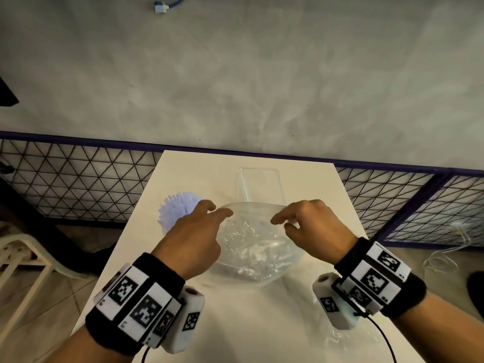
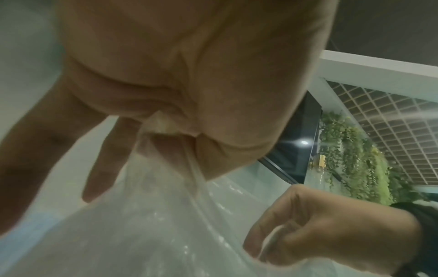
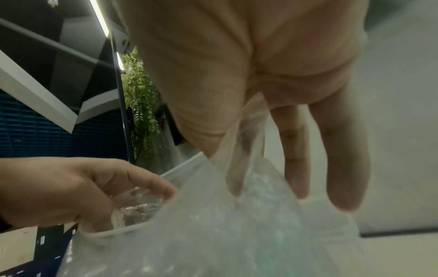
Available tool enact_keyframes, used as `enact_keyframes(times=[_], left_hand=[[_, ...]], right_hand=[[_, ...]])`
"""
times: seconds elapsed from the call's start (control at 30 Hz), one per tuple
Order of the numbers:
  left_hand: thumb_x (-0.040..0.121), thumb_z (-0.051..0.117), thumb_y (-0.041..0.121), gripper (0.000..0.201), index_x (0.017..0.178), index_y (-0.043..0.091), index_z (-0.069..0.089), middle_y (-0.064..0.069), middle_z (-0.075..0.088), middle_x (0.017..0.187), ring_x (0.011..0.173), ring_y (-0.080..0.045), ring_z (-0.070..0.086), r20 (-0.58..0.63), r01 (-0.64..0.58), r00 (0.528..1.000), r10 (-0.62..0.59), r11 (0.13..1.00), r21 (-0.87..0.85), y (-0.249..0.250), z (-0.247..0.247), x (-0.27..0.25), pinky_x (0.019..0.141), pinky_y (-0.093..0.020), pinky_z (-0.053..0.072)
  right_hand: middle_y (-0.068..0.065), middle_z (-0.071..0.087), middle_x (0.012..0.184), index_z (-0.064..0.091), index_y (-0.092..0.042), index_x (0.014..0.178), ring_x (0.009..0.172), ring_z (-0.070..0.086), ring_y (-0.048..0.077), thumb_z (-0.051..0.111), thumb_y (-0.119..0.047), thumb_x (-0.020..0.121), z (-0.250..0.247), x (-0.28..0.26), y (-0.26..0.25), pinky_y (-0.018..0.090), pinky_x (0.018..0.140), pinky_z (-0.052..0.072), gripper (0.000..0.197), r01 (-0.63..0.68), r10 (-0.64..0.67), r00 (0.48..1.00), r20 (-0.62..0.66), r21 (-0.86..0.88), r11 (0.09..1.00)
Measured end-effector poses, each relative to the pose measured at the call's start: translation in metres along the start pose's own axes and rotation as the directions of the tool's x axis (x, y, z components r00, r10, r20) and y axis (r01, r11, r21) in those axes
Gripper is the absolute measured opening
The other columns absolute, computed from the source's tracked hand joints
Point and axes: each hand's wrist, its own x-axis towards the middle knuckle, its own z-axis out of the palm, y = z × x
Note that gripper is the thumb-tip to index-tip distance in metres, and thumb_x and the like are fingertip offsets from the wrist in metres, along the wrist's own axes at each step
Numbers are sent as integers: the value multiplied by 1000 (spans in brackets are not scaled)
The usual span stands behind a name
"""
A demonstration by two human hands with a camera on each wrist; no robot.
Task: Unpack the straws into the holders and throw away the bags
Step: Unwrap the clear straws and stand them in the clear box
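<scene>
Head view: both hands [image 1: 193, 239] pinch an unlabelled clear bag [image 1: 251, 247].

Left hand [image 2: 189, 78] fills the upper centre of the frame, thumb and fingers pinching the gathered edge of a clear plastic bag [image 2: 147, 224] that spreads across the lower half, while the right hand [image 2: 327, 230] at lower right grips the bag's other edge.
</scene>
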Motion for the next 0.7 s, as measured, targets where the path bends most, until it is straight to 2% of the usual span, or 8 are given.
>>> enact_keyframes(times=[0.07, 0.13, 0.2, 0.3, 0.4, 0.47, 0.57, 0.7], left_hand=[[84, 37, 3, 71, 144, 39, 29, 6, 34, 147, 120, -21, 48, 88, 18, 996, -15, 999, -30, -4, 2, -1, 96, -29, 41], [84, 38, 3, 69, 143, 38, 31, 1, 51, 133, 97, -18, 56, 135, 40, 991, -25, 994, -107, -8, 4, -2, 75, -24, 43], [83, 40, 0, 68, 140, 37, 38, -1, 58, 126, 93, -16, 59, 147, 77, 988, -42, 968, -241, -12, 8, -1, 66, -21, 43], [81, 40, -6, 66, 133, 33, 49, 6, 61, 120, 101, -14, 60, 116, 119, 990, -76, 894, -431, -17, 13, 2, 68, -22, 50], [79, 41, -10, 65, 126, 31, 58, 12, 64, 111, 99, -11, 62, 61, 96, 995, -75, 854, -511, -23, 13, 7, 79, -32, 59], [77, 43, -10, 64, 120, 32, 65, 15, 65, 114, 105, -3, 61, 35, 84, 996, -77, 843, -531, -29, 13, 10, 84, -28, 57], [76, 46, -10, 59, 112, 31, 70, 20, 64, 116, 100, 0, 63, 47, 110, 994, -102, 808, -579, -39, 23, 10, 87, -33, 58], [74, 52, -8, 60, 116, 32, 69, 21, 66, 119, 112, -1, 59, 83, 122, 992, -90, 768, -629, -48, 42, 10, 98, -32, 52]], right_hand=[[-11, 64, 133, 66, -34, 126, 119, 60, 12, 44, 9, 80, 6, -3, 5, 19, 97, 46, 67, 7, -18, 994, 107, 103, 995], [-13, 53, 144, 54, -43, 137, 116, 62, 14, 37, 12, 77, 10, -6, 10, 26, 96, 52, 83, 6, -56, 973, 226, 218, 976], [-14, 51, 145, 43, -50, 141, 113, 64, 14, 36, 12, 77, 14, -10, 11, 33, 94, 55, 90, -11, -92, 943, 319, 307, 952], [-10, 60, 134, 45, -44, 141, 128, 53, 2, 34, 19, 72, 18, -9, 11, 25, 101, 50, 94, -85, -102, 927, 361, 467, 880], [-7, 69, 123, 57, -40, 127, 121, 58, 0, 34, 24, 72, 17, -5, 14, 16, 87, 52, 87, -153, -78, 937, 341, 600, 785], [-5, 71, 120, 65, -34, 122, 116, 63, 4, 38, 22, 77, 20, -5, 19, 21, 86, 53, 76, -180, -53, 948, 313, 667, 723], [-4, 74, 114, 70, -17, 118, 101, 69, 4, 40, 23, 89, 33, -8, 25, 24, 76, 58, 58, -296, 28, 938, 346, 752, 589], [4, 71, 123, 70, -10, 119, 115, 67, 25, 39, 24, 88, 54, -8, 34, 49, 100, 52, 55, -397, 65, 907, 416, 793, 462]])
